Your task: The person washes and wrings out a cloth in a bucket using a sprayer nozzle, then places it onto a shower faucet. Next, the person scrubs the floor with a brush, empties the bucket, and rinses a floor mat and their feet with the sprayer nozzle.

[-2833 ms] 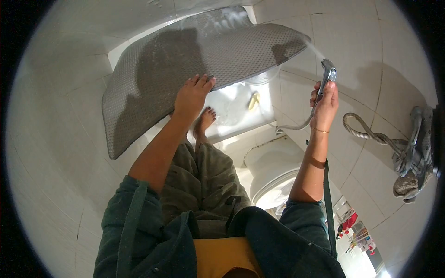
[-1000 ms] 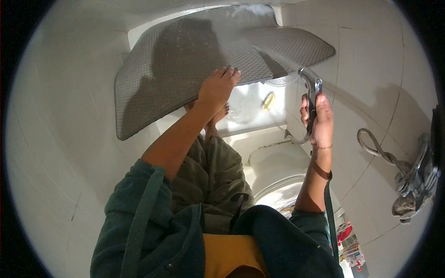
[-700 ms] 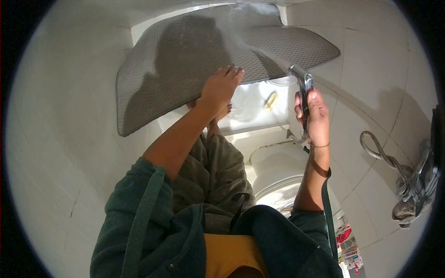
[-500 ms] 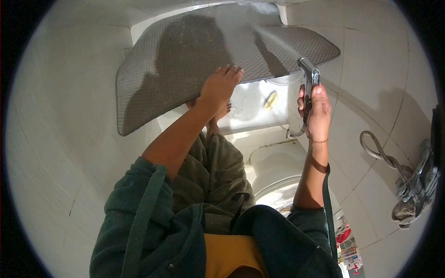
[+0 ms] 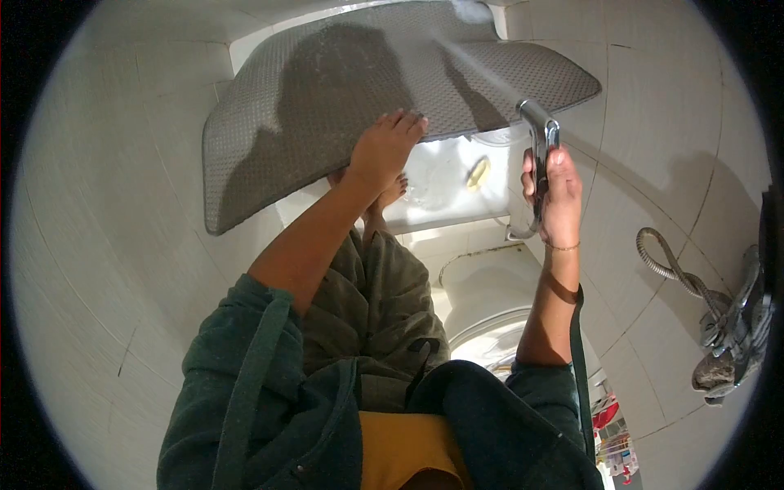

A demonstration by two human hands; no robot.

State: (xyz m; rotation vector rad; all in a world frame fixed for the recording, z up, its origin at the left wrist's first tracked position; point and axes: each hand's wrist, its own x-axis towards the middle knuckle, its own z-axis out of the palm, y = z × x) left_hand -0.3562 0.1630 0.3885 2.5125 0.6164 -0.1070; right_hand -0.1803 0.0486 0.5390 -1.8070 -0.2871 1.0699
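Observation:
A large grey textured mat (image 5: 327,106) slopes across the upper part of the head view. My left hand (image 5: 387,147) grips its near edge, fingers resting over the upper face; the thumb is hidden. In my right hand (image 5: 559,192) is a chrome handheld sprayer (image 5: 540,139), its head pointed at the mat. A thin jet of water runs from the head up and left onto the mat's surface. Whitish foam (image 5: 474,11) shows at the far edge.
Below the mat, a yellow object (image 5: 478,174), perhaps soap, lies on a white basin floor (image 5: 441,192) near my bare foot (image 5: 394,192). A toilet (image 5: 490,327) stands close by. At right, a metal hose (image 5: 665,265) hangs from wall fittings (image 5: 727,327). Tiled walls (image 5: 653,106) enclose the space.
The sprayer head has shifted slightly left, and its jet with it. My left hand has risen a touch in view with the mat's near edge. Both grips stay the same.

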